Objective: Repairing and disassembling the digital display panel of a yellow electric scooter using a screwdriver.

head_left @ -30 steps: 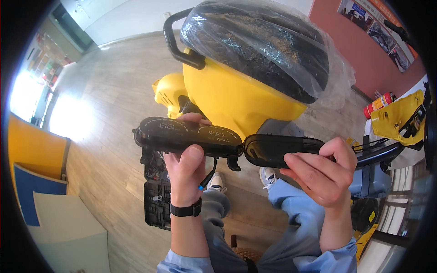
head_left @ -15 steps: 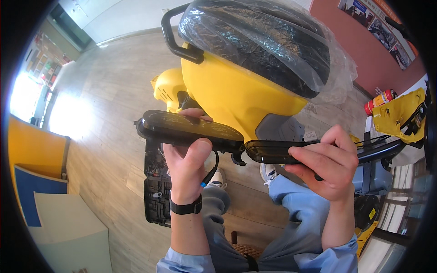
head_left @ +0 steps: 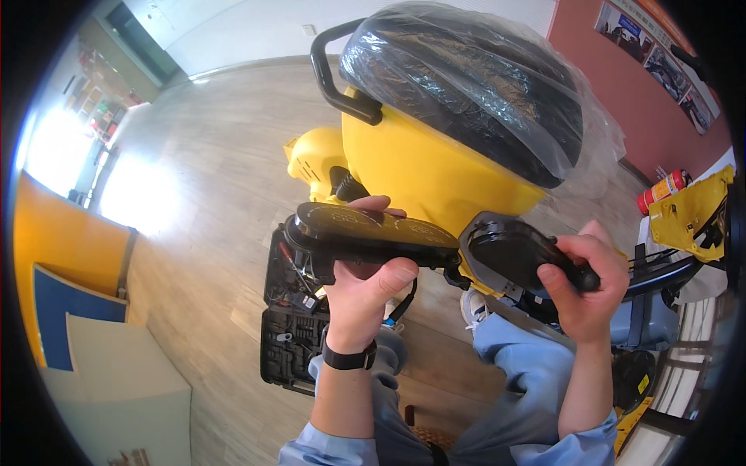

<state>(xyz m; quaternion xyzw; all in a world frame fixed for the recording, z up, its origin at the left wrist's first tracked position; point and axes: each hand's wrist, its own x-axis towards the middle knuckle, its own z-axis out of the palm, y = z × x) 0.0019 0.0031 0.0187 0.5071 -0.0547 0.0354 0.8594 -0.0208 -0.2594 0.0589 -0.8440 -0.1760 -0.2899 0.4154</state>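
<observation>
My left hand (head_left: pixel 359 299) is closed around a long black instrument cluster (head_left: pixel 373 225) with rounded ends and a glossy dark face. The thumb presses its near edge, and fingertips show over the far edge. A black cable (head_left: pixel 406 304) with a blue part hangs below it. Just to the right, my right hand (head_left: pixel 587 287) grips a flat black oblong piece (head_left: pixel 505 252) with a rounded end, pinched by thumb and fingers at its right end. The piece lies close to the cluster's right end; whether they touch, I cannot tell. Behind both stands a yellow scooter body (head_left: pixel 420 155).
The scooter's black seat (head_left: pixel 466 85) is wrapped in clear plastic, with a black grab bar (head_left: pixel 322 74). An open black tool case (head_left: pixel 291 349) lies beside my legs. A fire extinguisher (head_left: pixel 663 192) and a yellow panel (head_left: pixel 691 213) are at right, a blue-and-yellow partition (head_left: pixel 70 241) at left.
My right hand has turned the black piece, so its broad face shows instead of its narrow rimmed side. The cluster stays in my left hand. The whole scene has shifted rightward in view.
</observation>
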